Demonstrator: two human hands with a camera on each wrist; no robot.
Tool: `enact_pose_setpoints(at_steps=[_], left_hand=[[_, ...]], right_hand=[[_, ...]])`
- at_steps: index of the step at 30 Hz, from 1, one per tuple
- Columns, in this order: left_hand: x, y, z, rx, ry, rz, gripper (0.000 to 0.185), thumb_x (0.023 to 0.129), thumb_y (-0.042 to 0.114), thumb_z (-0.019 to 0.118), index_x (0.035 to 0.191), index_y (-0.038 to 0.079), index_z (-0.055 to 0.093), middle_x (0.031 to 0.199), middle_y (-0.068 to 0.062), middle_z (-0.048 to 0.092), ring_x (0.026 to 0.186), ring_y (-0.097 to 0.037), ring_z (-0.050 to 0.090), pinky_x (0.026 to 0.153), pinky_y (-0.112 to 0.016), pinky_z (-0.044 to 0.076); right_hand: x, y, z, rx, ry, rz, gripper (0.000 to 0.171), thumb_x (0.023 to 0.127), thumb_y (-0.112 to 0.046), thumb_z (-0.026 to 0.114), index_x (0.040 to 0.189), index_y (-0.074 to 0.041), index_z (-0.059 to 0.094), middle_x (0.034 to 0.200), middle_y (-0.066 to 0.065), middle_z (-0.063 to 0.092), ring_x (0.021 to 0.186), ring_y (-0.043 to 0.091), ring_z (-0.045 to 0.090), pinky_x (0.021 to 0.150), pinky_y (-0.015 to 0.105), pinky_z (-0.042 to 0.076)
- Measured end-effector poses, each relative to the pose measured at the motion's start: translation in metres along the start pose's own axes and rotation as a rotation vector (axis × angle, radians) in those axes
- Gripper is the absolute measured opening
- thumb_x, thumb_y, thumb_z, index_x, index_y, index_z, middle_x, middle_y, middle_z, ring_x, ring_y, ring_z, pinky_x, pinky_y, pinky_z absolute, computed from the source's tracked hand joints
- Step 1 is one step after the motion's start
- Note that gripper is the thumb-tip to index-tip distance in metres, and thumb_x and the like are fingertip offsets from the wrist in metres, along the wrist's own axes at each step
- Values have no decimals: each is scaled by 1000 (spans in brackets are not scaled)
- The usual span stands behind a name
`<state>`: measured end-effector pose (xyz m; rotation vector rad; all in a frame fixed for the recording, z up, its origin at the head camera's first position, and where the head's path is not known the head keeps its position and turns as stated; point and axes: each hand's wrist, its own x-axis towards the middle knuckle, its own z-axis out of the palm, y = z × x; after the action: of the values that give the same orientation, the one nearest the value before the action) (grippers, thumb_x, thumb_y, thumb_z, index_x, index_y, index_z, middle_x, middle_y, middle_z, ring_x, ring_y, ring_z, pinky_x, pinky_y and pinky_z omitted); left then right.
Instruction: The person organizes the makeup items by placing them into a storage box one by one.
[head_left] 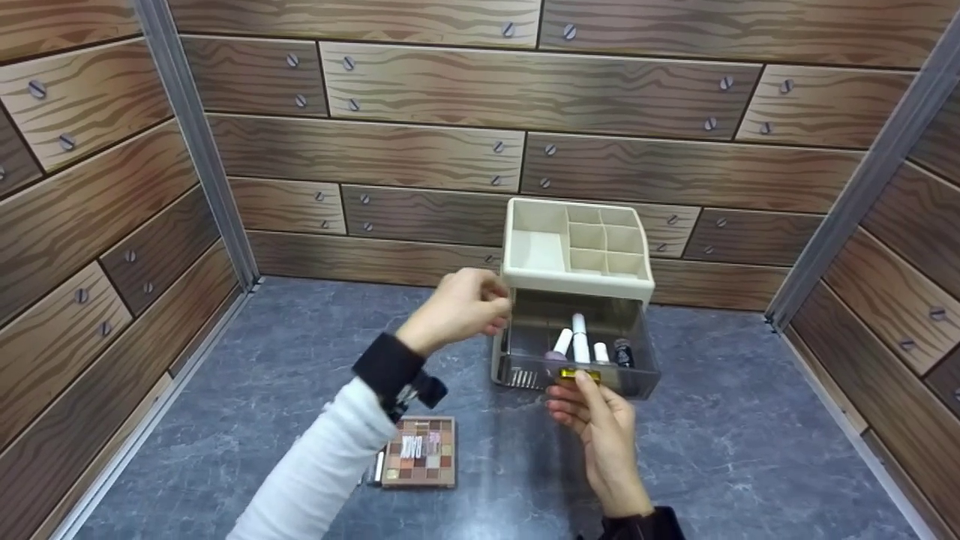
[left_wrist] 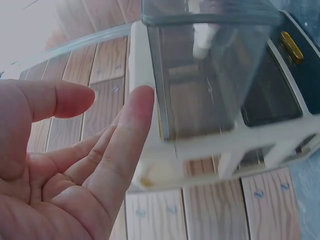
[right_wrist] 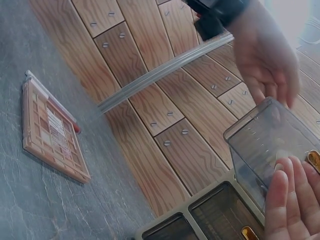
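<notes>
On the grey surface (head_left: 262, 390) the organizer (head_left: 577, 255) stands; its drawer (head_left: 577, 360), pulled out, holds tubes (head_left: 579, 337). Right hand (head_left: 604, 427) apparently pinches the handle (head_left: 579, 374); left hand (head_left: 457, 307) spread beside. Palette (head_left: 420, 452) lies nearby.

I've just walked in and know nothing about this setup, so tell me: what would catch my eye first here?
Probably the cream organiser at the back of the grey table, its smoky clear drawer pulled out with several cosmetic tubes inside. The right hand touches the drawer's gold handle, while the left hand hovers open beside the organiser's left side. Nearer the person, an eyeshadow palette lies flat on the table.
</notes>
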<state>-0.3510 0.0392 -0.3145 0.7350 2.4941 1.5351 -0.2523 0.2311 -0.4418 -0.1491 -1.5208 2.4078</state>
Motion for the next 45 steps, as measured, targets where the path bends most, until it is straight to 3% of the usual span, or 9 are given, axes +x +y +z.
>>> enact_pose_setpoints(at_steps=[6,11,15,19,27,30,35,40,45], left_hand=[[-19,-33,-19,-5,43,-15,24,88,10,60,110,1,61,93,-14,69,76,-21,68,64,-32,59],[-16,-60,-23,-23,64,-6,30,91,20,62,117,6,60,103,-7,67,88,-18,64,72,-32,57],[1,-64,-23,-30,116,14,44,91,32,63,128,10,55,119,-7,63,105,-20,61,85,-33,53],[30,-54,-10,-139,128,2,60,90,39,63,139,9,45,136,-13,52,123,-24,51,99,-37,45],[81,-33,3,-369,90,-136,82,90,43,59,152,10,17,153,-16,26,136,-28,35,109,-44,34],[96,-29,3,-531,30,-242,88,90,40,60,154,18,4,156,-14,19,131,-27,40,106,-44,37],[115,-29,7,-716,-62,-393,94,90,30,59,151,31,-13,140,-12,38,98,-23,59,101,-45,43],[117,-41,14,-793,-141,-401,64,95,19,46,147,23,10,112,-9,50,83,-20,61,107,-46,37],[121,-40,17,-790,-193,-364,40,97,20,41,136,17,29,106,-9,55,85,-21,62,108,-49,35]], right_hand=[[0,0,1,1,-1,3,23,96,-22,58,90,-2,68,79,13,72,65,20,69,62,31,58],[0,0,1,2,-9,-1,23,97,-21,57,89,-3,69,79,12,72,65,20,69,62,30,58],[1,1,3,-5,-19,-2,24,97,-22,57,90,-4,69,79,12,72,66,20,69,63,31,58],[2,-2,-1,-12,-15,-11,25,97,-22,56,89,-3,70,80,12,72,66,20,69,63,31,58],[2,0,0,-5,-24,-10,26,98,-22,55,88,-3,69,79,12,72,66,20,69,61,29,58],[1,1,1,-3,-23,-6,25,97,-22,55,89,-3,69,78,12,72,65,20,69,61,30,58],[2,0,0,-11,-23,-2,25,97,-21,56,90,-1,69,79,13,72,65,20,69,62,30,58],[-2,2,0,-29,-34,16,26,97,-20,56,90,1,69,78,13,72,65,21,69,62,30,58],[0,-2,-2,-28,-53,-6,26,97,-20,56,89,1,69,77,13,71,65,21,69,62,31,58]])
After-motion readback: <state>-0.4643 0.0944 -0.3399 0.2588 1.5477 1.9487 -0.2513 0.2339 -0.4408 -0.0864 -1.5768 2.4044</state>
